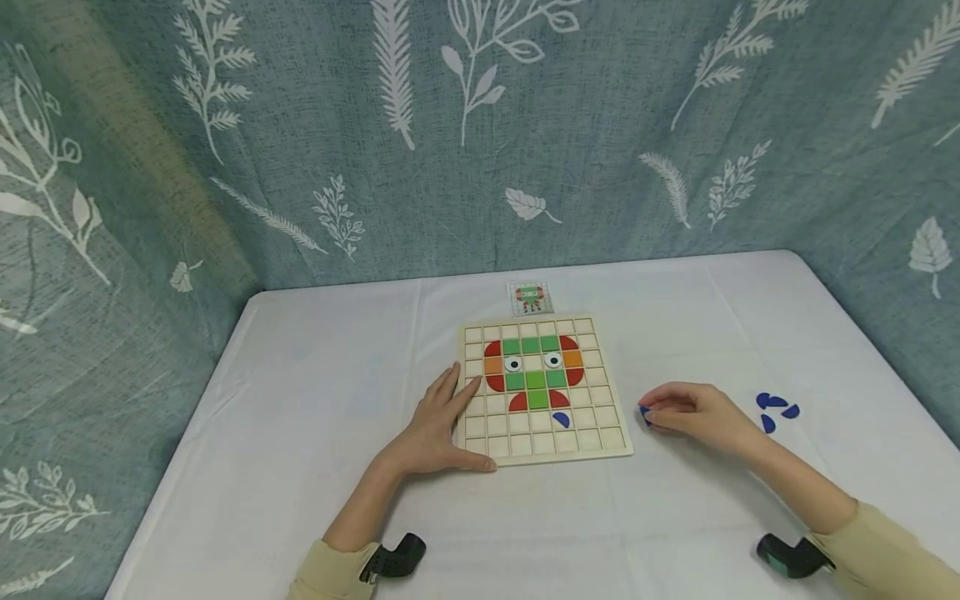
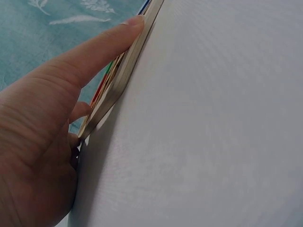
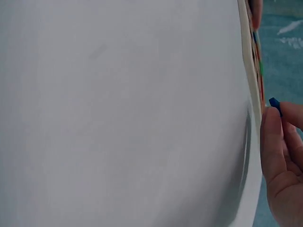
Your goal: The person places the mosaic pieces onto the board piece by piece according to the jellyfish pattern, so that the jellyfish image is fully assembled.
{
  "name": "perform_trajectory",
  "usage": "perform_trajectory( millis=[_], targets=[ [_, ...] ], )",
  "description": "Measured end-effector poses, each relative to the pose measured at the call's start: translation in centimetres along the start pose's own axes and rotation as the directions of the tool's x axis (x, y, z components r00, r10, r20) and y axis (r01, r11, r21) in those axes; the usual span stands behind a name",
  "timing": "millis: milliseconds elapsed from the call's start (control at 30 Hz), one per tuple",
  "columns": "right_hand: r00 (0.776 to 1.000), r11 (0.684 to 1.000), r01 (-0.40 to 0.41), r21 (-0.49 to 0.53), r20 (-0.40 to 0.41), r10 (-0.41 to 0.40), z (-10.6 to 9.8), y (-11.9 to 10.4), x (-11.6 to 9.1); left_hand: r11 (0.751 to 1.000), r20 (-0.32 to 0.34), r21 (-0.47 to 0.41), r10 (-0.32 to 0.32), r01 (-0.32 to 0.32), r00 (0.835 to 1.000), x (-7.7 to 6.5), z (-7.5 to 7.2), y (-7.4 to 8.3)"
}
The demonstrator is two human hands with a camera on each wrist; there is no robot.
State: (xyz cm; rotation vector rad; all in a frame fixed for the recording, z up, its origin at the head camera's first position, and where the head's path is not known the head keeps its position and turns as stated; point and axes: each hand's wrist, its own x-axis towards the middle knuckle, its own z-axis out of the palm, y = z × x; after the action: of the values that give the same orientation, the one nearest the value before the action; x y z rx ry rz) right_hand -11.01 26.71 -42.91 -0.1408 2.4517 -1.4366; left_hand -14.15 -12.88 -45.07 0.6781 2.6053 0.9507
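Observation:
A pale wooden grid board (image 1: 495, 446) lies on the table, with red, orange and green pieces and two eye pieces (image 1: 513, 364) set in its squares. One blue piece (image 1: 562, 419) sits low on the grid, right of centre. My left hand (image 1: 431, 429) rests along the board's left edge and lower left corner, its fingers spread and thumb (image 2: 109, 45) against the front edge. Just off the board's right side, my right hand (image 1: 697, 412) pinches a small blue piece (image 3: 275, 105) between thumb and fingers, above the table.
Several loose blue pieces (image 1: 768, 423) lie on the white cloth right of my right hand. Behind the board is a small picture card (image 1: 530, 297) with a similar coloured figure. A patterned blue-green curtain (image 1: 450, 208) hangs around the table (image 1: 337, 375).

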Motion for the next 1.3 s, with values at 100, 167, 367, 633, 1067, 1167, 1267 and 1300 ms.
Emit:
perform_trajectory(
  millis=[100,167,367,633,1067,1167,1267,1300],
  targets=[
    [0.999,0.999,0.014,0.036,0.041,-0.015,1.1,-0.7,0.7,1.0,0.0,0.004,-0.002,0.002,1.0,0.0,0.0,0.0],
    [0.997,0.999,0.032,0.04,0.067,-0.035,1.9,-1.3,1.1,1.0,0.001,0.008,-0.004,0.004,1.0,0.0,-0.1,0.1],
    [0.985,0.996,0.093,0.013,0.142,-0.094,4.3,-2.7,2.1,1.0,0.004,0.02,0.0,0.0,1.0,0.1,0.0,0.1],
    [0.97,0.978,0.19,-0.079,0.168,-0.175,6.6,-3.7,2.8,1.0,0.0,0.018,0.006,-0.006,1.0,0.1,0.1,0.0],
    [0.965,0.943,0.257,-0.21,0.104,-0.239,7.7,-4.3,2.6,1.0,0.001,0.015,0.004,-0.004,1.0,0.1,-0.1,0.1],
    [0.964,0.938,0.265,-0.225,0.095,-0.25,7.8,-4.2,2.6,1.0,0.003,0.015,0.003,-0.003,1.0,0.1,-0.1,0.1],
    [0.96,0.933,0.277,-0.228,0.102,-0.26,7.9,-4.1,2.6,1.0,0.004,0.014,0.0,0.0,1.0,0.1,-0.1,0.1],
    [0.959,0.932,0.282,-0.227,0.107,-0.264,8.0,-4.1,2.7,1.0,0.005,0.014,0.0,0.0,1.0,0.1,-0.1,0.1]
  ],
)
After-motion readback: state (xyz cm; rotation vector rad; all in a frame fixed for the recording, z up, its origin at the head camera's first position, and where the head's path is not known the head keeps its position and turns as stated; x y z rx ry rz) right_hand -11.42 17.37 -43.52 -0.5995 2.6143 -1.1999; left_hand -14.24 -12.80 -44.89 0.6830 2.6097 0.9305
